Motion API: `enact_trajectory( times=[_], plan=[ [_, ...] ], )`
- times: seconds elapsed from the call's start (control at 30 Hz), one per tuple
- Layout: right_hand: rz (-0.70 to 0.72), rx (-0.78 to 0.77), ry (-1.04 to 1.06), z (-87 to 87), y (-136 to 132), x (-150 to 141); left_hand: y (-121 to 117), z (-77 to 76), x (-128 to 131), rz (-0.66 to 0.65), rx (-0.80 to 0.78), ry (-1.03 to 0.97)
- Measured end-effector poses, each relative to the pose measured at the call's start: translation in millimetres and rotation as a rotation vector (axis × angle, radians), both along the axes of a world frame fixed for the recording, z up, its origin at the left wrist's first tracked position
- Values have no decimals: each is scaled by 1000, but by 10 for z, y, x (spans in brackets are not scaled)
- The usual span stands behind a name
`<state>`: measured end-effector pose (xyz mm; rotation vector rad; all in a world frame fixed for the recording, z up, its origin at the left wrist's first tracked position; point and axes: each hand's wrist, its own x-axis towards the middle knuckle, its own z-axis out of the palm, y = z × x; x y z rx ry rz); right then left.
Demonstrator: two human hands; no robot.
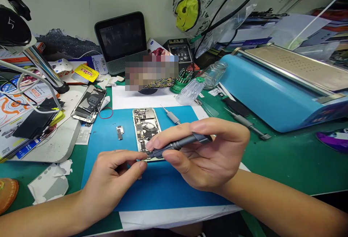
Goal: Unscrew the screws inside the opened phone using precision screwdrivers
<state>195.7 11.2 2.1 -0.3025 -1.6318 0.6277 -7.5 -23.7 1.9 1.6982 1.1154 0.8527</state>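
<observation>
An opened phone (143, 128) lies on the blue mat with its circuit board and inner parts exposed. My right hand (214, 153) grips a dark grey screwdriver (178, 144), which slants down to the left over the phone's near end. My left hand (114, 175) is closed in a pinch beside the screwdriver's tip, at the phone's lower left corner. What lies between its thumb and forefinger is hidden. A small metal plate (120, 132) rests on the mat left of the phone. Another screwdriver (172, 116) lies just beyond my right hand.
A blue mat (174, 197) covers the middle of the green table. On the left are a second phone (90, 103) and a stand (46, 70). Behind are a screen (121, 37), bits in a green holder (185, 77) and a jar (214, 74). A blue machine (261, 95) stands right.
</observation>
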Motion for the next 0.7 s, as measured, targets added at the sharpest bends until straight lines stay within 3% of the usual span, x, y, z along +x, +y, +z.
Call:
enact_trajectory(
  times=[0.47,0.7],
  plan=[
    [30,35,-79,40,11,54,11,-38,10,2,-56,-22],
    [-18,60,29,-32,24,-14,9,-5,29,23,-49,-5]
  ],
)
